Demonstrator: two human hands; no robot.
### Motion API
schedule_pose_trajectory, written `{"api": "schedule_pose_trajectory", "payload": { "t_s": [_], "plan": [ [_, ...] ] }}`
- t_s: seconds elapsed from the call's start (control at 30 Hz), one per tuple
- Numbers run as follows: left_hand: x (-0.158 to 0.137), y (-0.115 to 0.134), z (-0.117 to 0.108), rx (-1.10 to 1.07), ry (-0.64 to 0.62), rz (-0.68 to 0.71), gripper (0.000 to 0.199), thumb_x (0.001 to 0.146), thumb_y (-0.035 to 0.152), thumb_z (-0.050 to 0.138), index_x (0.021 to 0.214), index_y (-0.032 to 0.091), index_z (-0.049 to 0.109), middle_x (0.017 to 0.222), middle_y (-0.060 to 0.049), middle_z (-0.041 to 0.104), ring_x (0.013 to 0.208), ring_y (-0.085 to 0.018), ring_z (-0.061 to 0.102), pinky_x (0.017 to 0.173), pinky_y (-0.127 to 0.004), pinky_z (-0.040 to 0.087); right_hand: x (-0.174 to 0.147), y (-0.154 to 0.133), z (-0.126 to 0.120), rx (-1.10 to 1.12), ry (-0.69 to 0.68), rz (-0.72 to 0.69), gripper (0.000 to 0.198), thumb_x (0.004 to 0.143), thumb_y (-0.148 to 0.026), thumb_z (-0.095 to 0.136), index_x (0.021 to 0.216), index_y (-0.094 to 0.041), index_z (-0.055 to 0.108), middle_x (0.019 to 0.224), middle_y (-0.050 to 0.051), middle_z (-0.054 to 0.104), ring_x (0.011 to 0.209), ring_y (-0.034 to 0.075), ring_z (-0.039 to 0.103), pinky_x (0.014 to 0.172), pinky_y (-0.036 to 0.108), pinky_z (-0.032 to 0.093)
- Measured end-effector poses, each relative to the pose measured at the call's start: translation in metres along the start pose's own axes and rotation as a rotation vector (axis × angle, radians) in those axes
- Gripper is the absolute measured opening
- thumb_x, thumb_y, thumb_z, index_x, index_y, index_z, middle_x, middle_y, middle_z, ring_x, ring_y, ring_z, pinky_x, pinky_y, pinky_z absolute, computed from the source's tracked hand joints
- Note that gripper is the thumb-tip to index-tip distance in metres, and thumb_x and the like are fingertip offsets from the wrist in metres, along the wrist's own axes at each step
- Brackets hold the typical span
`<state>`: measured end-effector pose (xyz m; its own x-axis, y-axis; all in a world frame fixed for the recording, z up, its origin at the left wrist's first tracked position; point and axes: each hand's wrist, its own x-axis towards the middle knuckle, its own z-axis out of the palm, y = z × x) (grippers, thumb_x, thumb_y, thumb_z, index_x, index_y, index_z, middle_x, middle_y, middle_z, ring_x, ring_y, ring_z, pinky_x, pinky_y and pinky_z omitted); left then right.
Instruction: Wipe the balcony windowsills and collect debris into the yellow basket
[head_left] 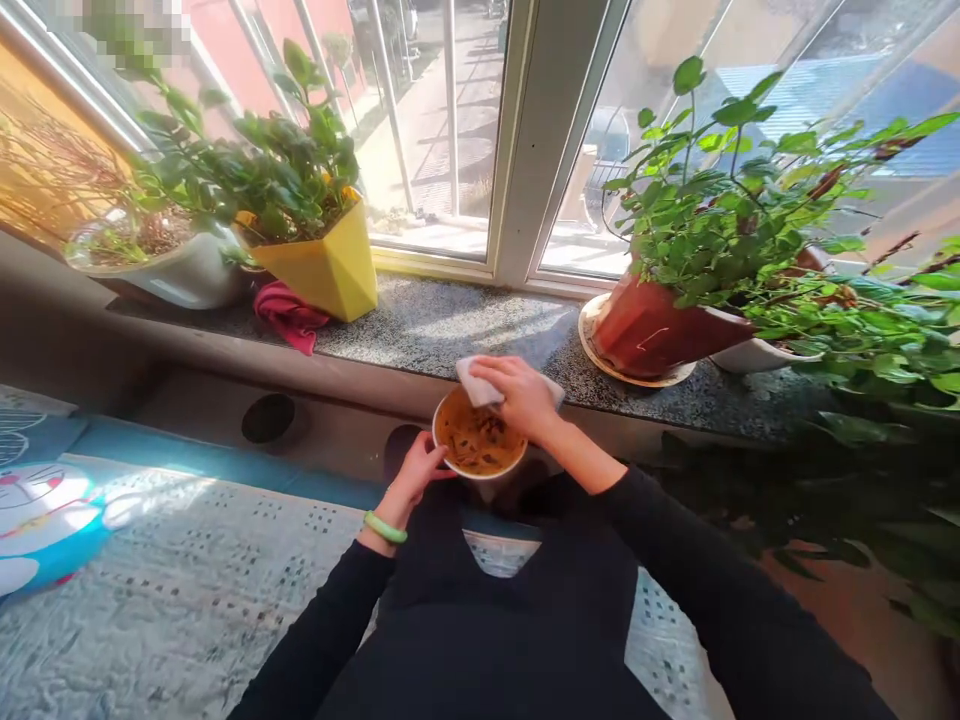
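Note:
My left hand (420, 467) grips the rim of a round white bowl (516, 466) on its left side, thumb over the edge. Inside the bowl lies an orange-brown content with dark bits (480, 440); what it is I cannot make out. Above the bowl's far right edge, my right hand (525, 398) is closed on a white cloth or tissue (478, 382), whose ends stick out on both sides of the fingers. The bowl is held in front of the windowsill's edge, close to my body.
A speckled stone windowsill (442, 325) runs along the window. On it stand a yellow pot (337, 265), a white pot (187, 270), a crumpled red cloth (289, 312) and a red-brown pot (652, 325) on a saucer. A patterned bedspread (187, 590) lies at the left.

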<state>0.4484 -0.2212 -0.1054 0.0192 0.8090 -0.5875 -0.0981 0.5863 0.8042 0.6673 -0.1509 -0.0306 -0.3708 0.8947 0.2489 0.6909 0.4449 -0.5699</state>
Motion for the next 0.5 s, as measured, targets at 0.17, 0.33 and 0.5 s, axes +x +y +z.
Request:
{"api": "schedule_pose_trajectory", "payload": {
  "t_s": [0.17, 0.33, 0.5],
  "plan": [
    [-0.003, 0.001, 0.005, 0.026, 0.000, 0.024, 0.027, 0.077, 0.023, 0.078, 0.089, 0.016, 0.054, 0.095, -0.006, 0.061, 0.086, -0.020, 0.067, 0.070, -0.045, 0.066, 0.001, 0.011, -0.030, 0.138, 0.133, 0.045, 0.057, 0.081, -0.009, 0.051, 0.134, -0.029, 0.063, 0.136, 0.003, 0.064, 0.125, 0.025, 0.057, 0.109, 0.044, 0.045],
    [-0.001, -0.002, 0.007, 0.033, 0.001, 0.006, 0.027, 0.078, 0.022, 0.077, 0.091, 0.015, 0.054, 0.099, -0.007, 0.060, 0.086, -0.020, 0.067, 0.067, -0.042, 0.067, 0.037, 0.069, -0.039, -0.177, 0.286, 0.305, 0.061, 0.085, -0.029, 0.061, 0.145, -0.017, 0.052, 0.156, 0.015, 0.044, 0.144, 0.039, 0.034, 0.118, 0.061, 0.029],
    [0.007, -0.005, 0.009, 0.037, -0.009, -0.006, 0.022, 0.081, 0.018, 0.072, 0.092, 0.015, 0.053, 0.102, -0.008, 0.061, 0.088, -0.020, 0.067, 0.069, -0.044, 0.067, 0.073, 0.093, -0.021, -0.258, 0.222, 0.299, 0.049, 0.089, -0.030, 0.057, 0.137, -0.021, 0.058, 0.154, 0.010, 0.045, 0.144, 0.037, 0.033, 0.118, 0.058, 0.030]
  ]
}}
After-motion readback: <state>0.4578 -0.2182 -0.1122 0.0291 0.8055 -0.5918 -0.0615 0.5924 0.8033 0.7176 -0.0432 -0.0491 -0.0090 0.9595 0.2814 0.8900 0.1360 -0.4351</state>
